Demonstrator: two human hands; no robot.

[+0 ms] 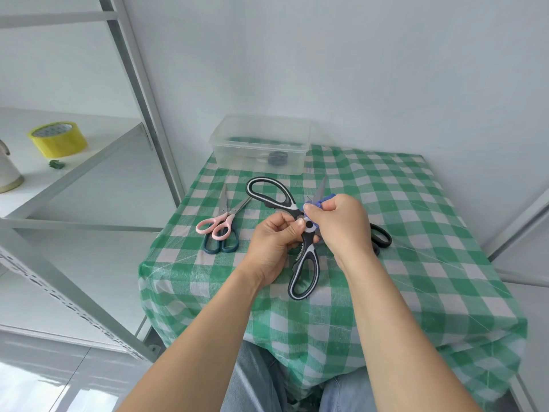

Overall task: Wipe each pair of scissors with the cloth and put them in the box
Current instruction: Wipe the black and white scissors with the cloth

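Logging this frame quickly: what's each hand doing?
Left hand: grips the black-and-white scissors.
Right hand: pinches the blue cloth against the blade.

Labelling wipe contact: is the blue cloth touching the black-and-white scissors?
Touching. Head view: the right hand pinches the blue cloth round a blade of the black-and-white scissors, with the blade tip emerging just above it.

Open black-and-white scissors are gripped near the pivot by the left hand above the checked worktop; a blue cloth is pinched against one blade by the right hand.
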